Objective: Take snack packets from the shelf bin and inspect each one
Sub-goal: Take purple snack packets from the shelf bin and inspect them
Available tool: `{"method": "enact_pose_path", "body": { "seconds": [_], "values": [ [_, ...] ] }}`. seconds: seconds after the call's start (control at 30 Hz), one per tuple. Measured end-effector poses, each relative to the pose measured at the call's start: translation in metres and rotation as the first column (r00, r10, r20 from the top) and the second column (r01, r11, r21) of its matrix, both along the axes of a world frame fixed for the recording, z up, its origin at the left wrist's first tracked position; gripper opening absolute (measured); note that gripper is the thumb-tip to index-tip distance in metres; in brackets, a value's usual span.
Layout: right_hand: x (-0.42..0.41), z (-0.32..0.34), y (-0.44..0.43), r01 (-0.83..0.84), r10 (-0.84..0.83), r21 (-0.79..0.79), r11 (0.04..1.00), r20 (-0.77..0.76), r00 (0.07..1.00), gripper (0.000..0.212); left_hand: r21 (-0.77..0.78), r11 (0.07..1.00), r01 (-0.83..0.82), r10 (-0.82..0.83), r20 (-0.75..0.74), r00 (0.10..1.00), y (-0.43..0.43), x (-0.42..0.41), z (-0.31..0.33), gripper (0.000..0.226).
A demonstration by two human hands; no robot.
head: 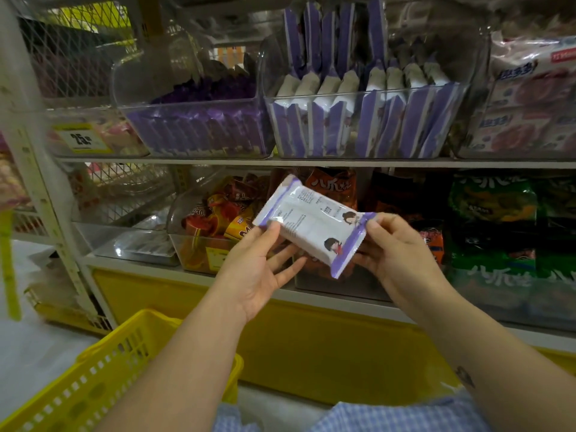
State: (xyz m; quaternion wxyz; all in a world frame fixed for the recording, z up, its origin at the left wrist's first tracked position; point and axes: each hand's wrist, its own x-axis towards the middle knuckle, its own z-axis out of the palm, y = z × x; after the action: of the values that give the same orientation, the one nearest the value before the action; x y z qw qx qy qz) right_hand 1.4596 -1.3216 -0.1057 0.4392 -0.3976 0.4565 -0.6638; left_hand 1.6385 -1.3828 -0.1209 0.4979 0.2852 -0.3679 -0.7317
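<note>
Your left hand (265, 266) pinches the left end of the snack packet (314, 226) under its thumb, with the other fingers spread loosely beneath. The packet is white with purple sealed ends, and the face turned to you carries small print and two cartoon heads. You hold it tilted, left end higher, in front of the lower shelf. Your right hand (402, 251) pinches the right purple seam between thumb and curled fingers.

The print is too small to read, and the fingers under the packet are partly hidden.

A yellow basket (93, 385) sits at lower left by your arm. The upper shelf holds a yellow price tag (81, 139), a clear bin of purple packets (199, 129), then the shelf bin (367, 151) of matching white-and-purple packets standing on edge. Orange packets (224, 213) lie behind your hands, and green packets (492, 201) are at the right.
</note>
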Motion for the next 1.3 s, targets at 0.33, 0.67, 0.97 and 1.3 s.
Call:
{"method": "enact_pose_path", "body": {
  "seconds": [0.33, 0.67, 0.97, 1.3],
  "values": [
    [0.01, 0.0, 0.014, -0.241, 0.111, -0.184, 0.953, -0.528, 0.842, 0.022, -0.026, 0.992, 0.123, -0.123, -0.014, 0.992, 0.001, 0.002, 0.002, 0.048],
    [0.013, -0.003, 0.015, -0.197, 0.076, -0.187, 0.962, -0.512, 0.856, 0.026, -0.175, 0.984, 0.042, -0.031, 0.062, 0.998, 0.005, -0.01, -0.003, 0.068],
    [0.013, -0.006, 0.01, -0.131, -0.005, -0.226, 0.965, -0.517, 0.856, 0.01, -0.167, 0.986, -0.025, 0.024, -0.004, 1.0, 0.006, -0.015, -0.002, 0.066],
    [0.011, -0.006, 0.01, -0.168, 0.038, -0.273, 0.947, -0.424, 0.905, 0.013, -0.194, 0.975, -0.105, 0.084, -0.112, 0.99, 0.007, -0.014, 0.001, 0.049]
  ]
}}
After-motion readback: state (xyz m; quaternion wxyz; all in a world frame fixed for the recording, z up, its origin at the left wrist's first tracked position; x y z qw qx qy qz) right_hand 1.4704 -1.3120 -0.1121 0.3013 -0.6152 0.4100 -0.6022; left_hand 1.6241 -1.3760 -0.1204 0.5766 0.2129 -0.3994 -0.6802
